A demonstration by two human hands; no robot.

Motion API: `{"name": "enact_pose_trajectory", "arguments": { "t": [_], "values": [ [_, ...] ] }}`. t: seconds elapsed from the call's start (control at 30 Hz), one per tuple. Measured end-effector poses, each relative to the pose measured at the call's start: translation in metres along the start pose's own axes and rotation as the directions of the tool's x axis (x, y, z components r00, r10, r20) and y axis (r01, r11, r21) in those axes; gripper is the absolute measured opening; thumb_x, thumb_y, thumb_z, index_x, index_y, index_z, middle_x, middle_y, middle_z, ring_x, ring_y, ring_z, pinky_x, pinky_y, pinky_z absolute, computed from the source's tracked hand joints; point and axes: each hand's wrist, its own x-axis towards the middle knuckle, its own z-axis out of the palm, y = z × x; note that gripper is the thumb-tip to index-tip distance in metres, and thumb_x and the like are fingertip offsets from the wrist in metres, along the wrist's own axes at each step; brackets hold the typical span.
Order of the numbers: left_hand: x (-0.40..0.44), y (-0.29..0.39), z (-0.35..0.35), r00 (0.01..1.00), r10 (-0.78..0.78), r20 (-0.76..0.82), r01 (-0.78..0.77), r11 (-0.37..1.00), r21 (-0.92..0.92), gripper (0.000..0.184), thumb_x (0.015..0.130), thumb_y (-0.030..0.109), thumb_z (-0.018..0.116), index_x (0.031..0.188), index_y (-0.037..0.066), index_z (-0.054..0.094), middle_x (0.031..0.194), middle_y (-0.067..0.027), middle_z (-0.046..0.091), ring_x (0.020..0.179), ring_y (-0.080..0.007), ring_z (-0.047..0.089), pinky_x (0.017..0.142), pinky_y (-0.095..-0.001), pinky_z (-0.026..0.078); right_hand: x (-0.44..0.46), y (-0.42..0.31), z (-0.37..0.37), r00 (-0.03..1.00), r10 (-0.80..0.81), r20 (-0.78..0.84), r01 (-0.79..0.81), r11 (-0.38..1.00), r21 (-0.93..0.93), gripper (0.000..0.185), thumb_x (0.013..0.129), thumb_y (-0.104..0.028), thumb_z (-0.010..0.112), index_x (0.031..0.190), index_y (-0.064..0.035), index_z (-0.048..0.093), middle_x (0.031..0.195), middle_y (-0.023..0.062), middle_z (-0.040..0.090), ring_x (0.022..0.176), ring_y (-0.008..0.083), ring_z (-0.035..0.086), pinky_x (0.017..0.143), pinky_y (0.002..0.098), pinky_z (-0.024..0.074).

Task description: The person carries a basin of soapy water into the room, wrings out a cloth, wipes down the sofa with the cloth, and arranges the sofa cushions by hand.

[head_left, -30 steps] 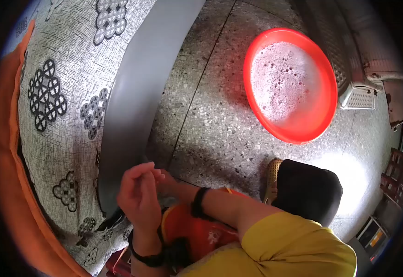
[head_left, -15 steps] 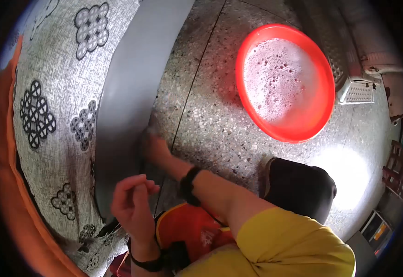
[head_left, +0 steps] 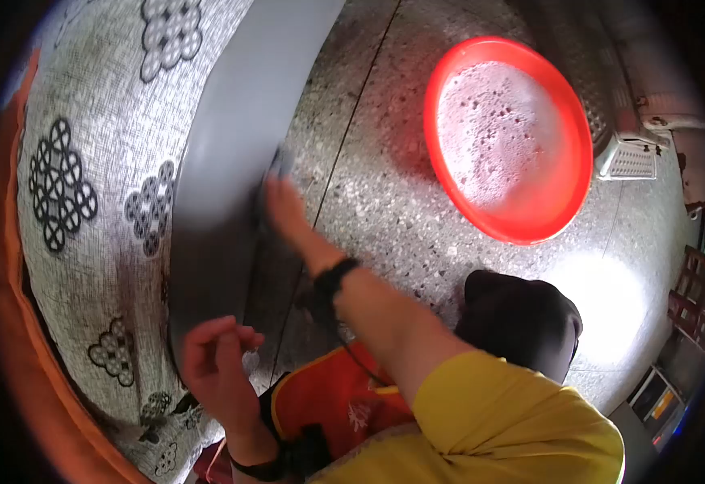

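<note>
My right hand is smeared by motion at the lower edge of a long smooth grey panel, where the panel meets the floor. Its fingers seem closed round a small dark thing, too blurred to name. Lower down, my left hand hovers in front of the panel's near end, fingers loosely bent and thumb apart, with nothing seen in it. Both wrists wear dark bands. To the right, a red basin of foamy white liquid stands on the floor.
Speckled stone floor lies between panel and basin. A patterned grey cloth covers the surface left of the panel, with an orange edge beyond. My dark-clad knee is below the basin. A perforated grey object stands at right.
My right hand has slid up along the panel's lower edge, away from me. My left hand has dropped slightly down and left. The view has shifted a little; the basin stays put.
</note>
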Motion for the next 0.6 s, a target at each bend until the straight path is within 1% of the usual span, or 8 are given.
{"name": "enact_pose_trajectory", "arguments": {
  "t": [0.03, 0.1, 0.13, 0.2, 0.27, 0.37, 0.43, 0.6],
  "values": [
    [0.002, -0.001, 0.004, 0.998, -0.007, 0.060, 0.006, 1.000, 0.016, 0.012, 0.086, 0.003, 0.048, 0.095, 0.001, 0.056, 0.077, -0.0061, 0.056, 0.070, -0.0131, 0.054, 0.064, -0.0268, 0.047, -0.023, 0.040, 0.020, 0.985, -0.081, 0.155, 0.095, 0.992, -0.086, 0.045, 0.091, -0.040, 0.037, 0.099, 0.0016, 0.050, 0.094, 0.0327, 0.054, 0.090, 0.0466, 0.052, 0.079, 0.0522, 0.0406],
    [0.008, -0.001, 0.010, 0.998, -0.030, 0.057, 0.029, 0.999, 0.018, 0.012, 0.086, 0.004, 0.048, 0.095, 0.001, 0.056, 0.076, -0.0061, 0.056, 0.069, -0.0131, 0.054, 0.064, -0.0268, 0.047, -0.062, 0.000, -0.012, 0.915, 0.143, 0.376, -0.123, 0.989, -0.077, 0.043, 0.090, -0.040, 0.039, 0.099, 0.0009, 0.050, 0.099, 0.0319, 0.053, 0.096, 0.0455, 0.051, 0.084, 0.0490, 0.0402],
    [0.011, -0.001, 0.013, 0.998, -0.049, 0.041, 0.048, 0.999, 0.021, 0.012, 0.086, 0.004, 0.048, 0.095, 0.001, 0.056, 0.075, -0.0060, 0.056, 0.068, -0.0132, 0.054, 0.063, -0.0269, 0.047, -0.057, -0.013, -0.022, 0.918, 0.146, 0.370, -0.126, 0.989, -0.078, 0.043, 0.090, -0.040, 0.039, 0.099, 0.0009, 0.050, 0.099, 0.0319, 0.053, 0.096, 0.0455, 0.051, 0.084, 0.0490, 0.0402],
    [0.013, 0.005, 0.016, 0.999, -0.019, 0.044, 0.021, 0.999, -0.039, 0.011, 0.086, 0.004, 0.048, 0.094, 0.001, 0.056, 0.074, -0.0058, 0.055, 0.067, -0.0133, 0.054, 0.063, -0.0269, 0.047, -0.020, -0.038, -0.039, 0.945, -0.188, 0.267, 0.217, 0.973, -0.082, 0.042, 0.089, -0.040, 0.043, 0.098, 0.0008, 0.050, 0.103, 0.0300, 0.051, 0.100, 0.0442, 0.048, 0.090, 0.0441, 0.0386],
    [0.014, 0.007, 0.017, 0.999, 0.015, 0.039, -0.012, 0.995, -0.096, 0.011, 0.086, 0.004, 0.049, 0.094, 0.002, 0.056, 0.073, -0.0057, 0.055, 0.066, -0.0135, 0.054, 0.062, -0.0270, 0.047, 0.031, -0.071, -0.061, 0.793, -0.607, -0.039, 0.592, 0.785, -0.182, 0.040, 0.088, -0.038, 0.046, 0.094, 0.0012, 0.051, 0.102, 0.0273, 0.049, 0.100, 0.0420, 0.046, 0.089, 0.0430, 0.0380],
    [0.012, 0.003, 0.011, 0.998, 0.034, 0.059, -0.032, 0.999, -0.041, 0.012, 0.085, 0.003, 0.048, 0.094, 0.002, 0.056, 0.073, -0.0057, 0.055, 0.066, -0.0136, 0.054, 0.061, -0.0279, 0.048, 0.065, -0.100, -0.069, 0.853, -0.491, -0.177, 0.498, 0.867, -0.007, 0.039, 0.089, -0.037, 0.046, 0.088, 0.0016, 0.050, 0.097, 0.0268, 0.049, 0.089, 0.0428, 0.049, 0.080, 0.0455, 0.0407],
    [0.011, 0.003, 0.011, 1.000, 0.006, 0.031, -0.005, 1.000, -0.005, 0.012, 0.085, 0.004, 0.049, 0.095, 0.002, 0.056, 0.073, -0.0054, 0.055, 0.067, -0.0136, 0.054, 0.061, -0.0281, 0.048, 0.054, -0.091, -0.046, 0.952, -0.187, -0.244, 0.192, 0.981, -0.003, 0.037, 0.090, -0.034, 0.044, 0.085, 0.0019, 0.050, 0.092, 0.0267, 0.050, 0.084, 0.0440, 0.050, 0.074, 0.0475, 0.0415],
    [0.015, -0.002, 0.029, 0.998, -0.049, 0.039, 0.049, 0.999, 0.019, 0.010, 0.086, 0.005, 0.051, 0.094, 0.002, 0.056, 0.074, -0.0055, 0.055, 0.067, -0.0137, 0.055, 0.061, -0.0273, 0.048, -0.043, -0.043, -0.010, 0.993, -0.090, 0.079, 0.092, 0.995, -0.023, 0.035, 0.092, -0.032, 0.039, 0.089, 0.0010, 0.051, 0.088, 0.0278, 0.055, 0.083, 0.0433, 0.054, 0.075, 0.0500, 0.0425]
  ]
}}
